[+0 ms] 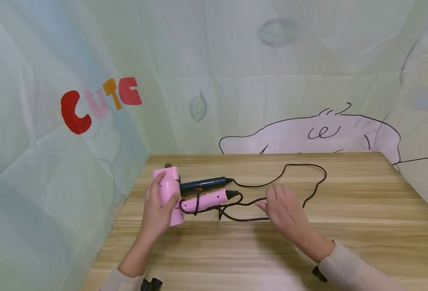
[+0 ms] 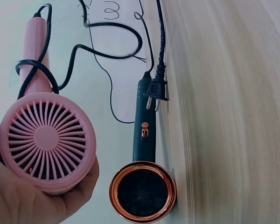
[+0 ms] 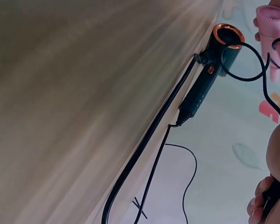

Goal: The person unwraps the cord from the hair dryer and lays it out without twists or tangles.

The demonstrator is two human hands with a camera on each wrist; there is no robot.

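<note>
My left hand [image 1: 157, 210] grips a pink hair dryer [image 1: 169, 192] by its barrel, with the handle pointing right. In the left wrist view the dryer's round grille [image 2: 46, 137] faces the camera. A black cord [image 2: 39, 70] loops around its handle. My right hand [image 1: 284, 208], curled, holds part of the black cord [image 1: 252, 203] to the right of the dryer. In the right wrist view a black piece [image 3: 272, 196] shows at its fingers; its exact shape is hidden. Behind the pink dryer lies a dark green hair dryer [image 1: 204, 184] with a copper rim [image 2: 113, 196].
A two-pin plug [image 2: 157, 89] lies close to the green dryer's handle. That dryer's thin cord [image 1: 325, 173] curves across the back right of the wooden table [image 1: 363, 226]. A printed cloth [image 1: 185, 48] hangs behind and at the left.
</note>
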